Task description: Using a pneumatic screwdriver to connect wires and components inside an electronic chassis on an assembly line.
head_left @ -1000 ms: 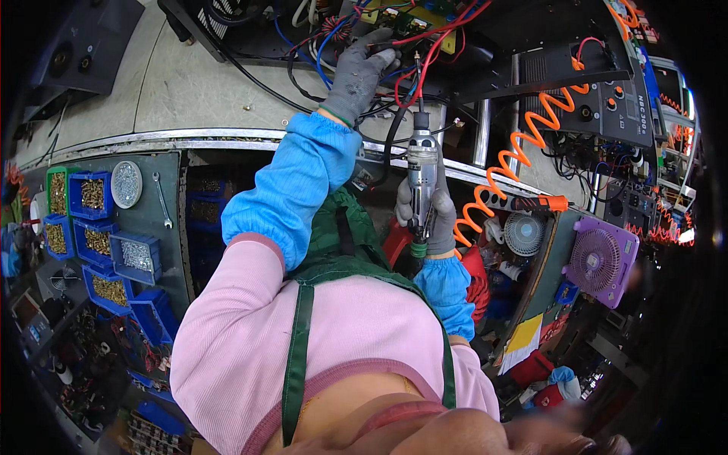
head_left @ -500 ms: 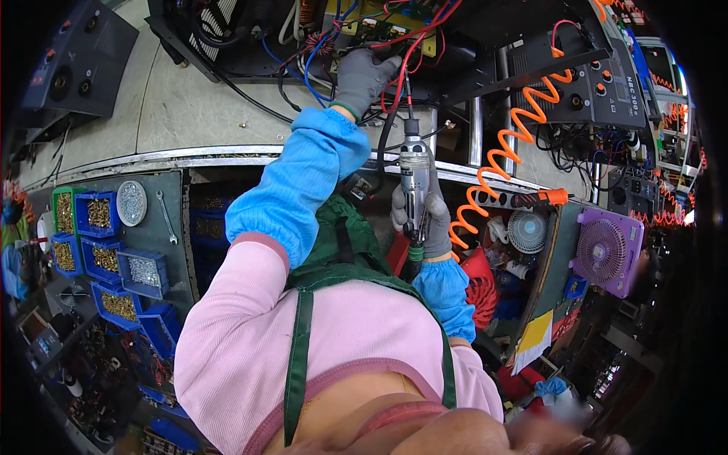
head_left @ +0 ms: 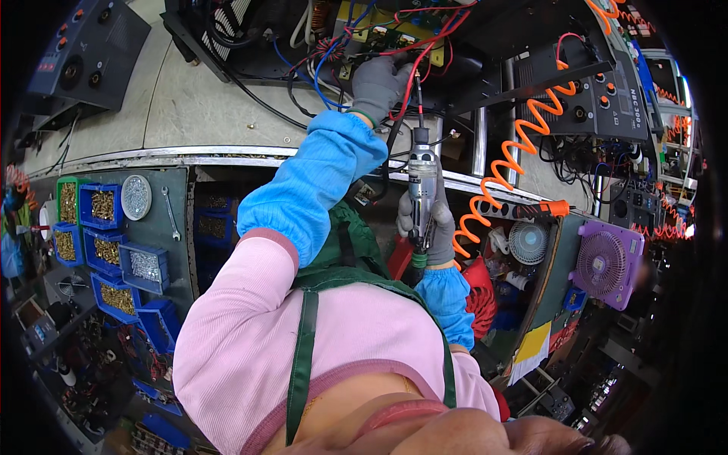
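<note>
My right hand (head_left: 438, 231), in a grey glove, is wrapped round a silver power screwdriver (head_left: 422, 180). The tool points away from me, its long bit (head_left: 419, 102) reaching into an open black machine housing (head_left: 485, 68). Beside the bit's far end is my left hand (head_left: 374, 85), also gloved in grey, with its fingers bent together among the wires. Whatever those fingers pinch is hidden. Red wires (head_left: 404, 95) run close to the bit, and blue wires (head_left: 322, 72) lie left of the left hand. A yellow-edged circuit board (head_left: 402, 34) shows behind it.
On the left stand blue bins (head_left: 120, 298) of small brass parts, a round dish (head_left: 136, 197) and a wrench (head_left: 171, 214). An orange coiled hose (head_left: 506, 155) hangs at the right, near a purple fan (head_left: 604, 262). Other dark machines (head_left: 87, 61) flank the bench.
The whole view has shifted slightly. My left fingers look more curled in beside the bit's tip. My right hand keeps its hold on the screwdriver.
</note>
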`<move>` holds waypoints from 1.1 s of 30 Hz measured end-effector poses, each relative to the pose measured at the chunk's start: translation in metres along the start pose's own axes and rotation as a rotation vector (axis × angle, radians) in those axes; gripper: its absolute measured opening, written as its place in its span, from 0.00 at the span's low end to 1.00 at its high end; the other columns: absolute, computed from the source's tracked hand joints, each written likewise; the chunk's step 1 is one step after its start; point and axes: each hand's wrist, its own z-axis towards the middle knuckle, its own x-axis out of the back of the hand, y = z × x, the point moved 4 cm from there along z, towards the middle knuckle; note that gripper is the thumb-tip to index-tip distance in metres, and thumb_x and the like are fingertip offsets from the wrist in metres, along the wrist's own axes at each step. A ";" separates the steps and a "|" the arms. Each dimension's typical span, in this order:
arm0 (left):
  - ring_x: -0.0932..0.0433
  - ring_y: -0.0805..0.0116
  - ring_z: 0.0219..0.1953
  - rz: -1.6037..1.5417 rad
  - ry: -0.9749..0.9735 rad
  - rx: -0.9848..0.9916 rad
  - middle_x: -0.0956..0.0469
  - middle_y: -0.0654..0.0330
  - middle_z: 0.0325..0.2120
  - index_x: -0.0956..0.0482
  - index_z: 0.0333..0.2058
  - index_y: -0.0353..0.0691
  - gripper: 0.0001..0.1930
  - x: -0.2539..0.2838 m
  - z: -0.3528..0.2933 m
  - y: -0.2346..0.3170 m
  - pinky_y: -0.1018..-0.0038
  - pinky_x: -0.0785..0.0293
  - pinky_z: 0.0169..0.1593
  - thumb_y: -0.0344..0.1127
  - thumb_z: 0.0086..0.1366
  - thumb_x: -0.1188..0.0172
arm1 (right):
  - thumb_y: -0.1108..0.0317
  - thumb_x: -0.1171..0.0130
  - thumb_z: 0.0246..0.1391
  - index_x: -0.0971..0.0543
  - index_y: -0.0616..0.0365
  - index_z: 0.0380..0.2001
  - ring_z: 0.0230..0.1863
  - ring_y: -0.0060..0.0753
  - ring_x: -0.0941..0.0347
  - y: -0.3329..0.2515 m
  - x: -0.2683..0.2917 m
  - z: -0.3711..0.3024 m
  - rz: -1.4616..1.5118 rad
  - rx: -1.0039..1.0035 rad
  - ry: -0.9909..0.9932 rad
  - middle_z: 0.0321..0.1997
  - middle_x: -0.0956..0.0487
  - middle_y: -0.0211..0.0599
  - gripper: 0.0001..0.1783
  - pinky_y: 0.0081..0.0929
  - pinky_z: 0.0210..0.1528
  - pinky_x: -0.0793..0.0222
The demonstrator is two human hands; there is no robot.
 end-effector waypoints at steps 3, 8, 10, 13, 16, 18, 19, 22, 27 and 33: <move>0.22 0.55 0.27 -0.285 0.131 -0.127 0.22 0.53 0.23 0.20 0.39 0.47 0.14 -0.003 -0.002 0.002 0.66 0.28 0.30 0.45 0.57 0.42 | 0.51 0.36 0.38 0.56 0.40 0.66 0.17 0.27 0.31 0.000 0.003 0.001 0.004 0.017 -0.025 0.26 0.27 0.41 0.55 0.21 0.16 0.32; 0.23 0.52 0.31 -0.052 0.012 -0.285 0.23 0.50 0.27 0.24 0.44 0.46 0.16 -0.012 0.003 0.003 0.65 0.27 0.33 0.43 0.58 0.42 | 0.50 0.36 0.38 0.56 0.40 0.66 0.17 0.26 0.32 -0.001 0.003 -0.001 0.003 0.009 0.018 0.26 0.28 0.40 0.55 0.20 0.16 0.33; 0.22 0.52 0.34 0.024 -0.012 -0.365 0.22 0.50 0.32 0.27 0.48 0.44 0.19 -0.013 0.006 0.013 0.65 0.26 0.37 0.43 0.59 0.42 | 0.50 0.36 0.38 0.55 0.40 0.66 0.16 0.26 0.32 -0.002 0.007 -0.001 0.006 0.022 0.024 0.26 0.28 0.40 0.55 0.20 0.16 0.33; 0.22 0.53 0.34 0.007 -0.134 -0.241 0.22 0.50 0.31 0.25 0.45 0.42 0.18 -0.014 0.011 0.016 0.66 0.26 0.36 0.44 0.59 0.42 | 0.50 0.36 0.37 0.55 0.40 0.66 0.16 0.25 0.32 -0.001 0.011 -0.001 0.011 0.035 0.027 0.26 0.28 0.40 0.55 0.20 0.16 0.33; 0.22 0.51 0.32 0.110 -0.105 -0.271 0.22 0.51 0.28 0.26 0.47 0.50 0.19 -0.014 0.012 -0.003 0.62 0.25 0.35 0.48 0.59 0.46 | 0.50 0.36 0.37 0.55 0.40 0.66 0.16 0.25 0.32 -0.003 0.005 -0.001 0.006 0.029 0.012 0.26 0.28 0.40 0.55 0.20 0.16 0.34; 0.22 0.51 0.31 -0.015 -0.116 -0.145 0.22 0.51 0.26 0.24 0.44 0.47 0.17 -0.001 0.004 -0.004 0.62 0.26 0.35 0.47 0.59 0.45 | 0.50 0.36 0.37 0.55 0.40 0.66 0.16 0.25 0.32 -0.005 0.007 -0.002 0.004 0.030 0.017 0.26 0.28 0.39 0.55 0.20 0.15 0.34; 0.21 0.52 0.30 -0.137 -0.121 -0.018 0.22 0.51 0.25 0.23 0.41 0.43 0.17 0.007 -0.002 -0.005 0.63 0.26 0.35 0.47 0.59 0.44 | 0.50 0.36 0.37 0.55 0.40 0.66 0.16 0.26 0.32 -0.005 0.009 -0.003 0.008 0.035 0.012 0.26 0.28 0.40 0.55 0.20 0.16 0.34; 0.22 0.57 0.26 -0.172 0.038 0.021 0.22 0.52 0.22 0.21 0.36 0.39 0.16 0.032 -0.007 -0.013 0.66 0.27 0.32 0.46 0.58 0.42 | 0.51 0.37 0.41 0.53 0.42 0.65 0.18 0.27 0.32 -0.003 0.012 -0.003 0.028 0.045 -0.030 0.28 0.28 0.41 0.51 0.21 0.17 0.32; 0.24 0.66 0.21 -0.130 0.090 -0.017 0.23 0.56 0.19 0.21 0.36 0.39 0.14 0.052 0.001 -0.015 0.71 0.29 0.28 0.42 0.57 0.39 | 0.52 0.38 0.45 0.50 0.44 0.65 0.19 0.28 0.32 0.000 0.010 -0.001 0.046 0.058 -0.106 0.29 0.29 0.42 0.46 0.22 0.17 0.32; 0.27 0.77 0.20 -0.679 -0.202 0.338 0.21 0.60 0.21 0.22 0.38 0.35 0.14 0.030 -0.005 -0.026 0.80 0.31 0.24 0.40 0.60 0.41 | 0.52 0.40 0.47 0.51 0.44 0.65 0.17 0.27 0.35 -0.001 0.006 -0.001 0.012 0.053 -0.095 0.28 0.31 0.41 0.45 0.23 0.16 0.35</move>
